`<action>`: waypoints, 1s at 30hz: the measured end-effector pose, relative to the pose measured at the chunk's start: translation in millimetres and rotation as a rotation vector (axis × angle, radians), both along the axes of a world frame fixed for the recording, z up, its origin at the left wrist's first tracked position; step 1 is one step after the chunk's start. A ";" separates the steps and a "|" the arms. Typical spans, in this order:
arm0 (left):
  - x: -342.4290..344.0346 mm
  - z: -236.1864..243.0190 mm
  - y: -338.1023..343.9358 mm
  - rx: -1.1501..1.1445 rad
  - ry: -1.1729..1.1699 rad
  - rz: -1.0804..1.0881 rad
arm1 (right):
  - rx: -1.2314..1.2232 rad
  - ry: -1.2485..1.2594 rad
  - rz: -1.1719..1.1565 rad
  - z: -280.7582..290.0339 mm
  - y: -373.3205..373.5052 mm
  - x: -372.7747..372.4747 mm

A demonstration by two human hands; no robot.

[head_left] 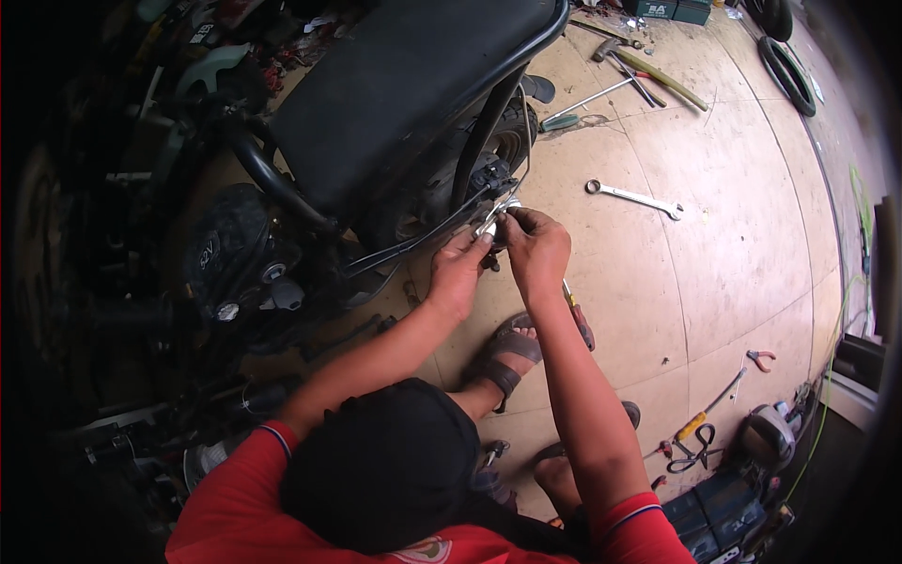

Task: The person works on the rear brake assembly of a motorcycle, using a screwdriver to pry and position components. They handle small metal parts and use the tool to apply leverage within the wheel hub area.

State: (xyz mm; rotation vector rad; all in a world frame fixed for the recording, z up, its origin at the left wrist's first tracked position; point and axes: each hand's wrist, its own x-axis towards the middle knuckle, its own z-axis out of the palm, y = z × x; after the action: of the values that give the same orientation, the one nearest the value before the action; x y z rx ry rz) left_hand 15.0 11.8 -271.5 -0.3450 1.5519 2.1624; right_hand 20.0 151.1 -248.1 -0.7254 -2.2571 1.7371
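Observation:
Both my hands meet beside the rear wheel [512,141] of a black motorbike, below its black seat [395,89]. My left hand [458,274] is closed, its thumb and fingers pinching a small shiny metal part [486,227]. Close against it, my right hand [538,252] is also closed, fingertips pinched at the far end of the same part. The fingers cover much of it, so its exact kind cannot be told. Thin dark cables or rods [395,250] run from the bike toward my fingers. A red-handled screwdriver [581,326] lies beside my right forearm.
On the tiled floor to the right lie a combination wrench [635,198], a hammer [658,75], red-handled pliers [641,83] and a long green-handled screwdriver [561,122]. Lower right are orange-handled pliers [763,361] and black battery-like blocks [719,512]. A tyre [787,77] rests far right.

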 end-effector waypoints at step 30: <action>-13.8 -6.6 5.1 -0.041 0.059 -0.036 | 0.317 0.069 0.131 -11.1 23.4 -10.8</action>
State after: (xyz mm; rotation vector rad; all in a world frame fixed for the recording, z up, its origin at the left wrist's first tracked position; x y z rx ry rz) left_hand 1.2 16.9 -278.2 -0.2663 1.6235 2.1338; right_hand 9.2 174.5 -259.2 -0.4538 -2.4967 1.3795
